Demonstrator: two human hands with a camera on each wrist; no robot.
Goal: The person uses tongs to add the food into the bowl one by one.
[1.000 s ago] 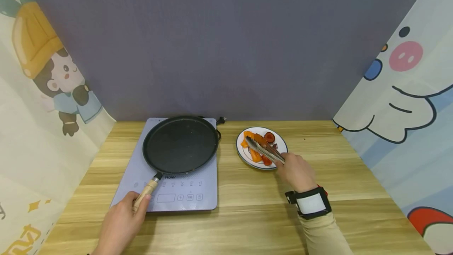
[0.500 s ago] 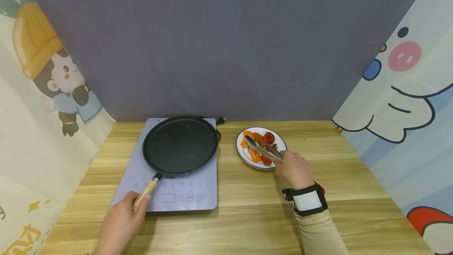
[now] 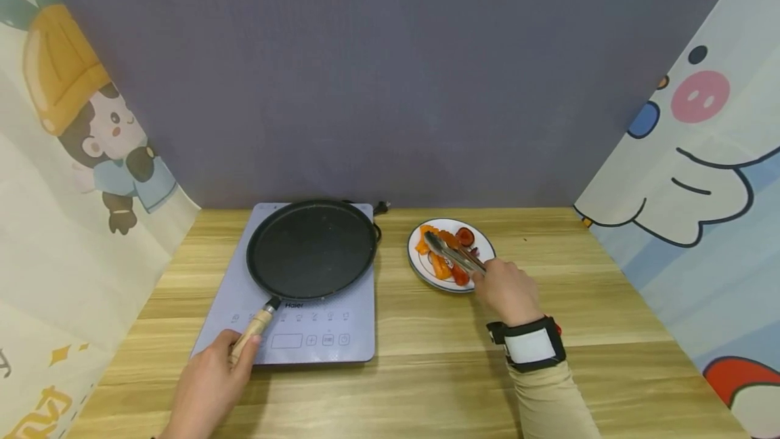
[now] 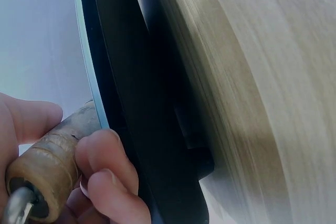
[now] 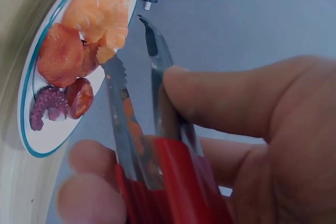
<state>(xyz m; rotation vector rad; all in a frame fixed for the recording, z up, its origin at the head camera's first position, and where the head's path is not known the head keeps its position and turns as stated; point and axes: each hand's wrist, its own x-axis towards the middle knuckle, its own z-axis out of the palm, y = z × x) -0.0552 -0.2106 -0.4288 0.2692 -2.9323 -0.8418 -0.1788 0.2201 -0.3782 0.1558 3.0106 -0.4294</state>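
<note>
My left hand [image 3: 210, 378] grips the wooden handle [image 3: 252, 332] of a flat black frying pan [image 3: 312, 249], which sits on the induction cooktop [image 3: 353, 351]. In the left wrist view, thumb and fingers wrap that handle close to the cooktop's edge. With my right hand [image 3: 507, 293] I hold metal tongs [image 3: 453, 256] over a white, blue-rimmed plate [image 3: 485, 249]. Red grips show on the tongs in the right wrist view, their tips apart near the food. The plate bears orange pieces [image 5: 89, 14], reddish pieces [image 5: 60, 56] and a purple tentacle [image 5: 47, 103].
Behind the pan, a black plug [image 3: 381, 207] lies by the grey back panel [image 3: 390, 87]. Printed cloths [image 3: 688, 175] hang along both sides of the wooden table [image 3: 426, 371]. The plate stands to the right of the cooktop.
My right hand has shifted slightly left and away from me, with the tongs still over the plate. The left hand and pan have stayed in place.
</note>
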